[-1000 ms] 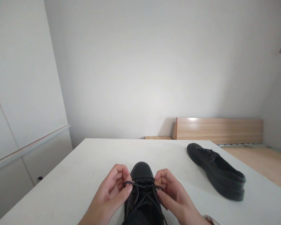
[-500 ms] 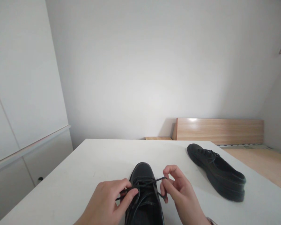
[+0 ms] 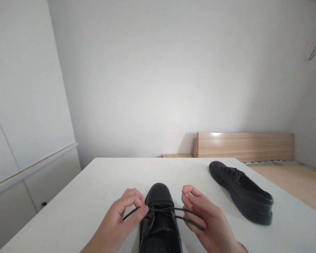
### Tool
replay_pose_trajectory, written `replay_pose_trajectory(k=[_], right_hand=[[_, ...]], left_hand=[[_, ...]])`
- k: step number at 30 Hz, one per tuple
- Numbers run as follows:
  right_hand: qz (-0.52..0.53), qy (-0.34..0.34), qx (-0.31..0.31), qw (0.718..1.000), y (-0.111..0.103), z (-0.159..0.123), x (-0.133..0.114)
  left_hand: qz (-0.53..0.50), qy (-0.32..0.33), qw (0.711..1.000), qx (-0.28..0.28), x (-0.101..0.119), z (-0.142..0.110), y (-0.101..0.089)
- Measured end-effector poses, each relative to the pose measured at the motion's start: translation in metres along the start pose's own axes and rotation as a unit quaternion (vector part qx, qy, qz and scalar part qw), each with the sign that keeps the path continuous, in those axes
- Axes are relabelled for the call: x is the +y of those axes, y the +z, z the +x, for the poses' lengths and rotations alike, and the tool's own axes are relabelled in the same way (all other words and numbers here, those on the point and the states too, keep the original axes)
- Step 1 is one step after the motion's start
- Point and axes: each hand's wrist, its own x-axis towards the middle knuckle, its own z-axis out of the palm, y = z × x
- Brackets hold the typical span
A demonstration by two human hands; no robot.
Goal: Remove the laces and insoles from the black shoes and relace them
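Note:
A black leather shoe (image 3: 159, 196) stands on the white table (image 3: 94, 196) right in front of me, toe pointing away. My left hand (image 3: 121, 218) pinches one end of its black shoelace (image 3: 173, 210) at the shoe's left side. My right hand (image 3: 208, 221) is closed on the other lace end at the right, the lace running across its fingers. The lace is stretched between both hands over the shoe's eyelets.
A second black shoe (image 3: 242, 191) lies further back on the right of the table, near its edge. White cabinet doors (image 3: 23, 140) stand to the left. A wooden bed frame (image 3: 244, 146) sits behind the table by the grey wall.
Both hands have pulled the lace ends apart and tightened them across the shoe. The right hand has turned so the lace lies over its fingers. The left hand has risen slightly.

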Motion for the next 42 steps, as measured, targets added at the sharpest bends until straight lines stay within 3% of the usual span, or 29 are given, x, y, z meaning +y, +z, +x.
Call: replay_pose_trajectory(k=[5, 10, 13, 15, 18, 22, 24, 28, 32, 39, 42], right_hand=[[-0.084, -0.110, 0.025, 0.990, -0.002, 0.003, 0.001], [-0.088, -0.025, 0.023, 0.996, -0.004, 0.001, 0.005], [-0.153, 0.028, 0.029, 0.987, -0.006, 0.002, 0.006], [-0.271, 0.008, 0.029, 0.962, -0.007, 0.003, 0.006], [-0.437, -0.058, -0.003, 0.898, -0.007, 0.004, 0.006], [-0.478, -0.072, -0.026, 0.875, -0.008, 0.005, 0.005], [-0.456, -0.063, -0.023, 0.887, -0.009, 0.006, 0.006], [-0.302, -0.014, -0.050, 0.952, -0.011, 0.005, 0.007], [-0.173, -0.054, -0.066, 0.981, -0.006, 0.001, 0.007], [0.048, -0.027, -0.078, 0.995, 0.000, -0.001, -0.005], [0.027, 0.012, -0.061, 0.998, -0.005, 0.002, -0.005]], left_hand=[[-0.164, -0.050, 0.985, -0.030, -0.004, -0.004, 0.000], [-0.254, -0.065, 0.962, -0.079, -0.011, -0.011, 0.003], [-0.289, -0.054, 0.951, -0.097, -0.010, -0.012, 0.004], [-0.303, -0.045, 0.947, -0.096, -0.008, -0.011, 0.005], [-0.311, -0.045, 0.945, -0.091, -0.008, -0.011, 0.004], [-0.353, -0.039, 0.932, -0.072, -0.007, -0.011, 0.003], [-0.382, -0.031, 0.921, -0.068, -0.004, -0.012, 0.004], [-0.404, -0.025, 0.910, -0.089, 0.003, -0.015, 0.005], [-0.377, -0.014, 0.919, -0.115, 0.001, -0.013, 0.005], [-0.173, -0.109, 0.979, 0.026, -0.014, 0.001, 0.013], [-0.124, -0.140, 0.981, 0.041, -0.016, 0.002, 0.018]])
